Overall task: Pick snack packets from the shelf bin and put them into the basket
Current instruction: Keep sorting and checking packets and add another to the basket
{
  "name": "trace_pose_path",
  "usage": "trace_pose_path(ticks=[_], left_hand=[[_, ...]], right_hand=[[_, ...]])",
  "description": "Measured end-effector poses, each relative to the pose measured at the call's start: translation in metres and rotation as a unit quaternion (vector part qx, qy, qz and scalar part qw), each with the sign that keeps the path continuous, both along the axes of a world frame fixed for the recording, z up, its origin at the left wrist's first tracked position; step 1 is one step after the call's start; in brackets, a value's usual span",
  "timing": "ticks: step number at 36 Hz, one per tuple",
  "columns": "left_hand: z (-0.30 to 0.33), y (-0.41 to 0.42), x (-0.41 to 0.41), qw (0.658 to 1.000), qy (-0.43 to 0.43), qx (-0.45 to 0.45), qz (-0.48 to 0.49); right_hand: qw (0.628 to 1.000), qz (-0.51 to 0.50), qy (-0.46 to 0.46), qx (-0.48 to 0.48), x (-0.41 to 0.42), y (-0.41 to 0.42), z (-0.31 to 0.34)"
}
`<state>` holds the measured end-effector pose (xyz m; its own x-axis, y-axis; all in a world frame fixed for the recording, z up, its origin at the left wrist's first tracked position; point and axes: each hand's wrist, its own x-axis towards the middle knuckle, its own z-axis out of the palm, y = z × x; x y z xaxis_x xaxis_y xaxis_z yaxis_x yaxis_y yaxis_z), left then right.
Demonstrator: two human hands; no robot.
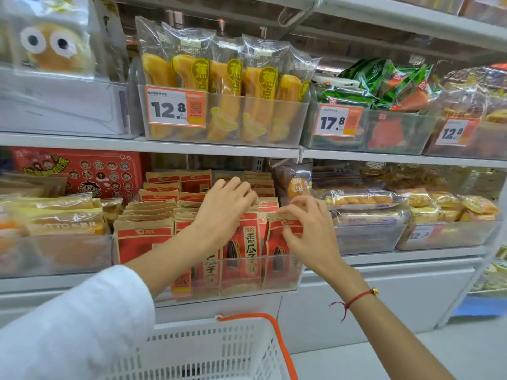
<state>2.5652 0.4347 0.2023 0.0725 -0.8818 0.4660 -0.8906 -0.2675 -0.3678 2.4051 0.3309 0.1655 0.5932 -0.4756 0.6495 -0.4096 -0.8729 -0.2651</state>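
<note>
While our right hand (pixel 307 231) pinches one red snack packet (pixel 285 237) and our left hand (pixel 227 212) rests loosely on others, a hard tug might spill neighbours past the basket (pixel 219 349).

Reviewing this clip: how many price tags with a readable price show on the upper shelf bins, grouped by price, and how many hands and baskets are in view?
Tags reading 12.8: 2
Tags reading 17.8: 1
Hands: 2, left hand, right hand
Basket: 1
Total: 6
</note>
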Motion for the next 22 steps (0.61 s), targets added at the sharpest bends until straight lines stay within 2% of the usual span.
trace_pose_path(ticks=[3, 5, 8, 11, 13, 16, 19, 22], left_hand=[[-0.005, 0.004, -0.005, 0.999, -0.020, 0.033, -0.012], [-0.009, 0.004, -0.008, 0.999, -0.018, 0.047, -0.009], [-0.014, 0.007, -0.011, 0.998, 0.050, 0.025, -0.007], [-0.015, 0.011, -0.016, 0.988, 0.148, 0.010, -0.032], [-0.015, 0.012, -0.022, 0.977, 0.206, 0.016, -0.048], [-0.014, 0.012, -0.027, 0.972, 0.227, 0.024, -0.057], [-0.011, 0.014, -0.026, 0.963, 0.263, 0.002, -0.068], [-0.005, 0.020, -0.026, 0.936, 0.337, -0.042, -0.094]], right_hand=[[0.998, 0.032, 0.003, 0.050, -0.002, 0.006, -0.003], [0.992, 0.058, -0.059, 0.097, -0.003, 0.008, -0.001], [0.967, 0.068, -0.148, 0.198, -0.004, 0.009, 0.006], [0.959, 0.021, -0.121, 0.257, -0.006, 0.006, 0.007], [0.969, 0.018, -0.081, 0.233, -0.007, 0.004, 0.006], [0.979, 0.053, -0.084, 0.175, -0.009, 0.006, 0.006], [0.977, 0.076, -0.144, 0.137, -0.009, 0.009, 0.013], [0.966, 0.103, -0.214, 0.104, -0.008, 0.016, 0.027]])
